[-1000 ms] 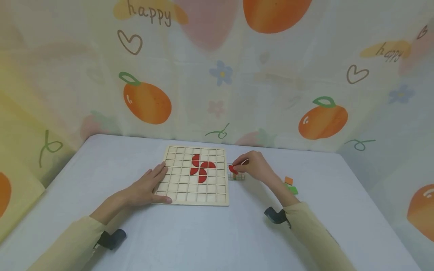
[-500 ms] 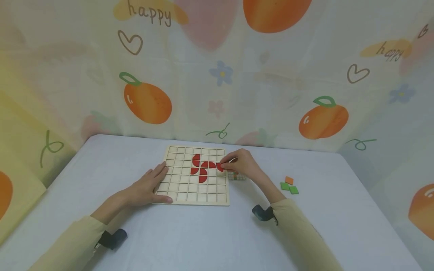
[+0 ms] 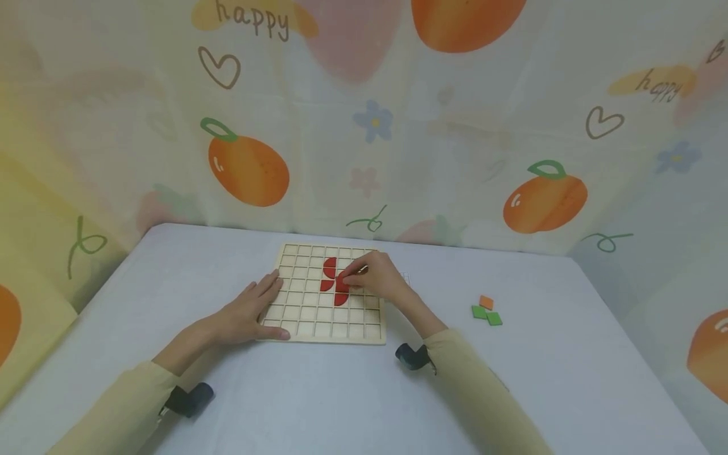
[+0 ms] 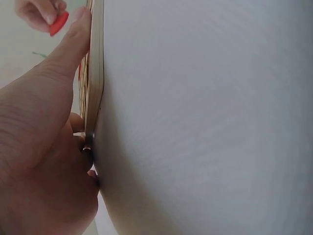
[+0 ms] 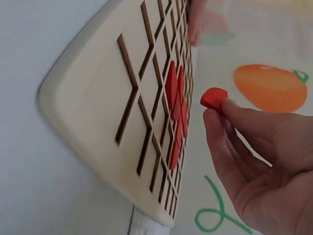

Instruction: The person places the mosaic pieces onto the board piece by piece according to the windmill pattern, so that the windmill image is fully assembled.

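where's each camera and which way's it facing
Head: on the head, facing forward and down at the grid board; left hand and right hand show.
Left wrist: on that wrist, facing the board's side; left hand close, right hand beyond.
Right wrist: on that wrist, facing the red piece the right hand pinches.
Wrist views share that piece.

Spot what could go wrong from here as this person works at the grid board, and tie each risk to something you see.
The right hand pinches a small red piece above the grid board, so it might slip and land askew.

Other red pieces sit close to those fingertips and could be nudged.

The left hand rests at the board's left edge; if it shifted, the board might slide.
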Motion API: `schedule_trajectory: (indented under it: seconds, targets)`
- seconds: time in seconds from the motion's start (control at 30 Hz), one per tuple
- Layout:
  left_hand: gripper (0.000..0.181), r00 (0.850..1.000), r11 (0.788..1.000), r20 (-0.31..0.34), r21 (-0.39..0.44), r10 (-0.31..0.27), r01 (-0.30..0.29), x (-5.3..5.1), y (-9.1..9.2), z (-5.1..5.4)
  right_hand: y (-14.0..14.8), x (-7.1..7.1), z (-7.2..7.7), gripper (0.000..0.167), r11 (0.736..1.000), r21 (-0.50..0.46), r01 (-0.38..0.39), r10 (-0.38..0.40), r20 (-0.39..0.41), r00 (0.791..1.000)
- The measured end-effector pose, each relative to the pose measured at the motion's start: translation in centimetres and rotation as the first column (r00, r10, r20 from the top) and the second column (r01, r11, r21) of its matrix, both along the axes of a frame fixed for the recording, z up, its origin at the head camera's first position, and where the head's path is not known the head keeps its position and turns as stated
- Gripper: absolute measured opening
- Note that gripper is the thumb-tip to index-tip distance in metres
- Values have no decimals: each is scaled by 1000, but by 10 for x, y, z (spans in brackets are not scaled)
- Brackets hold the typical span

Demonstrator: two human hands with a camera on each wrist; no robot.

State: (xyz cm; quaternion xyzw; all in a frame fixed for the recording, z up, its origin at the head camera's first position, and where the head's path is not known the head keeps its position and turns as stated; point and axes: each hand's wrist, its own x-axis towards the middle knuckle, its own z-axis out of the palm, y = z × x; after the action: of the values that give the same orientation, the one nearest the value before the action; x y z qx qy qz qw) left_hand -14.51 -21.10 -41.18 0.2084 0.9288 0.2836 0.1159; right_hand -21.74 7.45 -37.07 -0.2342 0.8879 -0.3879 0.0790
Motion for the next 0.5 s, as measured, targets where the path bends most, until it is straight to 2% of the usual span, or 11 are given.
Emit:
schedule_trajectory:
  seconds: [0.13, 0.33, 0.5]
  targets:
    - [115, 1000, 1000, -7, 8, -9, 9, 1, 0, 1, -16, -4, -3, 10, 1000, 9, -9, 9, 11, 1000]
    - [116, 1000, 1000, -17, -17, -15, 15, 1, -4, -1, -40, -4, -6, 11, 999, -40, 1, 4, 117, 993]
    - [116, 999, 999, -17, -17, -33, 33, -3, -2, -3, -47, -5, -11, 10, 999, -27, 26, -22, 124, 992]
